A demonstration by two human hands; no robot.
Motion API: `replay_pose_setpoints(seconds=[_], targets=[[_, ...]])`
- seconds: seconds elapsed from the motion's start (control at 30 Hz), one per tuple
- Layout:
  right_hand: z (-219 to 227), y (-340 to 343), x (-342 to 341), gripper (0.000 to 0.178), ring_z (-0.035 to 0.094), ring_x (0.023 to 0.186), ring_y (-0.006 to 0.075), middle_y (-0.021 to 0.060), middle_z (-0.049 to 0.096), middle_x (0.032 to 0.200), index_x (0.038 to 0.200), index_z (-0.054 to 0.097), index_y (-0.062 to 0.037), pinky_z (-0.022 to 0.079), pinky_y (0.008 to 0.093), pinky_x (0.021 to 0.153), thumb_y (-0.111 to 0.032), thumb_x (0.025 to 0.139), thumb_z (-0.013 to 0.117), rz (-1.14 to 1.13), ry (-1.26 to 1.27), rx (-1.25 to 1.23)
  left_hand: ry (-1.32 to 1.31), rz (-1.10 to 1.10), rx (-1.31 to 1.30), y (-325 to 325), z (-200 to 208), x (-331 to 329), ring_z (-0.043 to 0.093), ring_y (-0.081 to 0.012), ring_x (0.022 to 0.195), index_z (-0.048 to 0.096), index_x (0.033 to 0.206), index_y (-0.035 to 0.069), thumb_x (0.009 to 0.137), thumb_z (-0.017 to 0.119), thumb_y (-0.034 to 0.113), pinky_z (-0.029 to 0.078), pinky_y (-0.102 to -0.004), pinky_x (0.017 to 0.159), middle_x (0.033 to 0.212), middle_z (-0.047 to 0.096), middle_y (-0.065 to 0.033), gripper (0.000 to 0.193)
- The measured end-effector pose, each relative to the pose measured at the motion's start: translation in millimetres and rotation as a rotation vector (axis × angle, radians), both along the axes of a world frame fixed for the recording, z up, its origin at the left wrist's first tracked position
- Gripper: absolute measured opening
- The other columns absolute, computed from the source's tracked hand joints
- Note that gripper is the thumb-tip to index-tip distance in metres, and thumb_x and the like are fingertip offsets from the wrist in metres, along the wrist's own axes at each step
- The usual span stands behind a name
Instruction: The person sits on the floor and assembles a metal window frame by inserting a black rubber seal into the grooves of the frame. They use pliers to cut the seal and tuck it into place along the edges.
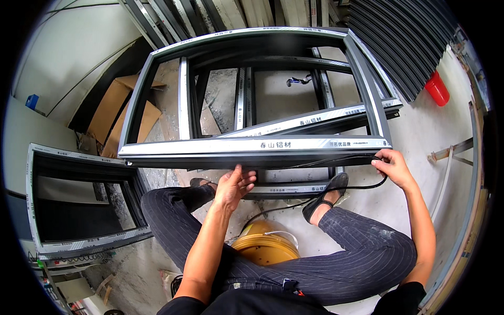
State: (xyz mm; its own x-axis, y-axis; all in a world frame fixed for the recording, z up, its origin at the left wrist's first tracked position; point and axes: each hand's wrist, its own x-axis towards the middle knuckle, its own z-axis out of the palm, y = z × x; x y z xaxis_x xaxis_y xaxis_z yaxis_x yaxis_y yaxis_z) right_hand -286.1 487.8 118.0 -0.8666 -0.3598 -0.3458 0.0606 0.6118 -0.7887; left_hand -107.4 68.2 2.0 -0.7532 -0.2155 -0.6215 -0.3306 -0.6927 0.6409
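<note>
Indoors, a grey, dust-marked floor [415, 128] surrounded the work, with long profiles [226, 13] leaning in a row at the back. Dark ribbed lengths [401, 44] stood at the upper right, near a red bucket [438, 89]; folded brown cardboard [111, 116] lay at the left. The rectangular frame [257, 145], dark with bright film along its rails, lay in front of the seated person, above other frame sections. A second frame [92, 244] stood at the left, and a yellow bucket [257, 229] stood between the legs, whose pinstriped trousers [362, 257] bore pale dust.

The right hand [392, 167] pinched a thin, flexible black strip [362, 187] between thumb and fingers at the near rail's right end; from there the strip looped down and left toward the yellow bucket. The left hand [236, 184] had loosely parted fingers, a fingertip at the rail's dark lower face; whether it pressed the strip could not be told. Dark characters were printed on the silvery-white film, large at mid-rail and smaller toward the right.
</note>
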Motion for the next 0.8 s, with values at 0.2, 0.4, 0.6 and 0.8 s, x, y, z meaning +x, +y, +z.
replay_pose_setpoints(seconds=[0.2,0.4,0.6,0.8], targets=[[32.6,6.1,4.2,0.022,0.049,0.052,0.0079,0.0053,0.062,0.073,0.089,0.065,-0.0007,0.035,0.0236,0.046,-0.021,0.084,0.072,-0.156,-0.472,-0.579,-0.007,0.215,-0.046,-29.3,-12.7,13.9,0.062,-0.0151,0.073,0.058,0.097,0.006,0.095,0.061,0.033,0.052,-0.0275,0.064,0.086,0.067,-0.0056,0.028],[45.8,-0.7,6.0,0.014,0.058,0.067,0.0177,0.0061,0.062,0.076,0.091,0.066,-0.0014,0.047,0.0301,0.064,-0.012,0.081,0.068,0.211,0.232,-0.022,-0.045,0.229,-0.182,-25.4,-13.8,11.7,0.063,-0.0148,0.074,0.058,0.097,0.006,0.095,0.061,0.033,0.052,-0.0264,0.065,0.086,0.067,-0.0055,0.027],[20.5,-9.1,14.0,0.014,0.062,0.079,0.0342,0.0127,0.064,0.083,0.089,0.059,-0.0058,0.048,0.043,0.067,-0.009,0.079,0.068,0.349,0.661,0.43,-0.025,0.069,0.003,2.8,-2.8,1.6,0.064,-0.015,0.077,0.059,0.098,0.005,0.094,0.062,0.039,0.053,-0.0278,0.066,0.088,0.067,-0.0061,0.035],[-4.1,-5.1,15.3,0.016,0.063,0.075,0.0342,0.0126,0.064,0.077,0.088,0.058,-0.0069,0.049,0.0446,0.064,-0.01,0.078,0.07,0.313,0.721,0.576,-0.028,0.081,-0.114,7.5,-14.8,-2.1,0.064,-0.0147,0.079,0.06,0.101,0.003,0.094,0.062,0.04,0.053,-0.0284,0.068,0.089,0.068,-0.0063,0.037]])
